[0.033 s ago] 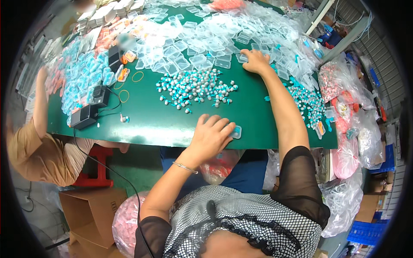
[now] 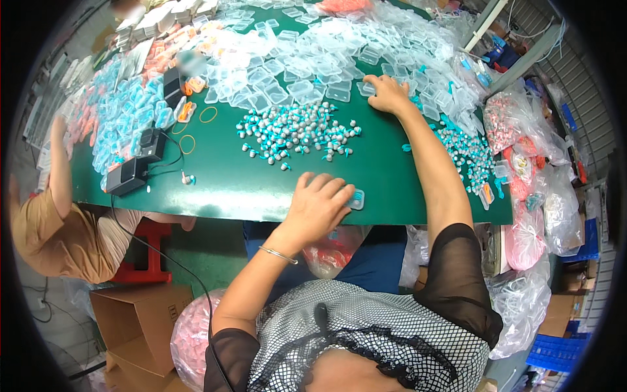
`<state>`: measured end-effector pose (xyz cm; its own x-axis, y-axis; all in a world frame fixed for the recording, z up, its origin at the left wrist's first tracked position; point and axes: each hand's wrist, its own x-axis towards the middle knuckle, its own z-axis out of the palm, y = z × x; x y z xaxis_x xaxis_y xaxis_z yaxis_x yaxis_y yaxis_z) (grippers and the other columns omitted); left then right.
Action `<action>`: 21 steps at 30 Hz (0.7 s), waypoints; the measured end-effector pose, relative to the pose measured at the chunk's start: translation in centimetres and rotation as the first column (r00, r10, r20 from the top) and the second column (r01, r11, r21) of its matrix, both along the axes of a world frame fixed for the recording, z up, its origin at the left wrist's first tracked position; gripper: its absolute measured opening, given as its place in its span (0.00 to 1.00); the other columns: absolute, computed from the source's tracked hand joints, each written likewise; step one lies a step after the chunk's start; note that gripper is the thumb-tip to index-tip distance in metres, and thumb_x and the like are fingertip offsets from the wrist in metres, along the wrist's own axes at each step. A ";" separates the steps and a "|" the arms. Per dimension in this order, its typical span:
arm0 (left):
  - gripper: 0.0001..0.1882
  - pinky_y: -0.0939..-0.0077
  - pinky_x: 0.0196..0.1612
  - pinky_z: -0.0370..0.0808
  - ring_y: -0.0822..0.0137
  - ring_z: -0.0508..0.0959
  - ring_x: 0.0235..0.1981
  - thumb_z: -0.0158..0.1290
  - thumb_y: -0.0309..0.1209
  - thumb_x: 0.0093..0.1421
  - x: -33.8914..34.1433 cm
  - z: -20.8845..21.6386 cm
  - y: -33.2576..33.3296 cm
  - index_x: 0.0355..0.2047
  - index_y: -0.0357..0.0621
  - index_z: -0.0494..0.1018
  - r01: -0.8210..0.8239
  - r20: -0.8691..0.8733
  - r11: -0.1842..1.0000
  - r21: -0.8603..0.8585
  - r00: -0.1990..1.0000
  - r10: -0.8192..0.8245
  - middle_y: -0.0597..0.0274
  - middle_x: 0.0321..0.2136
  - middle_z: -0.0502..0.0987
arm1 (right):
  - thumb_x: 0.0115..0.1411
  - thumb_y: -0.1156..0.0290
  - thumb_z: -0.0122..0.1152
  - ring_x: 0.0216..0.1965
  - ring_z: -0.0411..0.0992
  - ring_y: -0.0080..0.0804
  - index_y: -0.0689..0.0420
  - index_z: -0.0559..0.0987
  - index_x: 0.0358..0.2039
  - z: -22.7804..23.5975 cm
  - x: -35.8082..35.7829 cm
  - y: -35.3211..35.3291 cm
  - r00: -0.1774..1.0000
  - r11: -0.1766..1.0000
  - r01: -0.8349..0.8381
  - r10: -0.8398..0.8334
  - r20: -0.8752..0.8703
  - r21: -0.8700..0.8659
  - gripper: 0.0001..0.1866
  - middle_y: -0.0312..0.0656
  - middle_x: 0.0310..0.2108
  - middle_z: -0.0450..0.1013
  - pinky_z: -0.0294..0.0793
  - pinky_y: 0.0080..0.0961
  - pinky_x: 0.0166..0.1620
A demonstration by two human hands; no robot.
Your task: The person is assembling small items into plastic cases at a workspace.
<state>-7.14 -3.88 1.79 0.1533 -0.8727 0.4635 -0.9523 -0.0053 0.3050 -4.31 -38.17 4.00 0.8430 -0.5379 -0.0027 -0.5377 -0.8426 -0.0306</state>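
My left hand rests low over the table's near edge, fingers bent, with a small clear plastic box at its thumb side. Something teal shows inside that box. My right arm is stretched forward, and my right hand closes its thumb and forefinger on an empty-looking clear box by the edge of the big pile of clear boxes. Between the hands, a little to the left, lies a heap of small silver-and-teal pieces. Part of each held box is hidden by fingers.
More silver-and-teal pieces lie right of my right forearm. Black devices with a cable, rubber bands and filled blue boxes are at the left. Another person's arm reaches in there. Plastic bags crowd the right edge.
My left hand and its box have shifted very slightly left. The other person's arm at the left has moved a little. My right hand has hardly moved.
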 end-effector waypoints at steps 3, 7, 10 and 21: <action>0.23 0.56 0.55 0.64 0.58 0.72 0.49 0.60 0.37 0.53 0.9 0.4 1.5 0.49 0.49 0.73 -0.021 -0.011 1.000 0.001 1.000 0.021 0.62 0.46 0.75 | 0.51 0.64 0.57 0.58 0.65 0.43 0.37 0.70 0.57 -0.9 -3.1 3.5 0.988 0.991 -0.134 0.134 0.073 -0.003 0.30 0.45 0.55 0.68 0.53 0.62 0.59; 0.22 0.57 0.54 0.64 0.58 0.73 0.48 0.61 0.36 0.52 2.1 1.2 2.5 0.48 0.48 0.73 -0.033 -0.022 0.999 0.043 0.999 0.034 0.61 0.46 0.75 | 0.54 0.67 0.56 0.57 0.65 0.44 0.40 0.69 0.60 -0.8 -7.8 6.6 0.947 0.959 -0.284 0.279 0.159 0.010 0.30 0.46 0.54 0.68 0.57 0.56 0.57; 0.22 0.59 0.53 0.64 0.57 0.73 0.48 0.60 0.37 0.53 2.6 1.9 3.3 0.48 0.48 0.74 -0.051 -0.022 0.995 0.091 0.998 0.053 0.61 0.45 0.75 | 0.56 0.74 0.53 0.57 0.65 0.42 0.43 0.66 0.62 -0.9 -10.4 7.9 0.931 0.946 -0.325 0.318 0.180 0.010 0.31 0.43 0.54 0.66 0.57 0.47 0.58; 0.11 0.58 0.38 0.73 0.52 0.78 0.37 0.59 0.32 0.55 4.1 1.2 -3.5 0.38 0.47 0.77 -0.337 -0.125 0.940 0.054 0.932 0.341 0.58 0.34 0.78 | 0.58 0.78 0.58 0.40 0.74 0.38 0.57 0.75 0.52 -0.6 -15.3 10.6 0.658 0.954 -0.281 0.115 0.744 0.101 0.19 0.46 0.43 0.72 0.74 0.30 0.43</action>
<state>-3.03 -7.36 2.97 0.5001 -0.7719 0.3925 -0.8439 -0.3327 0.4208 -19.58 -27.59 3.40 0.7082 -0.4157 0.5707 -0.0959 -0.8575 -0.5055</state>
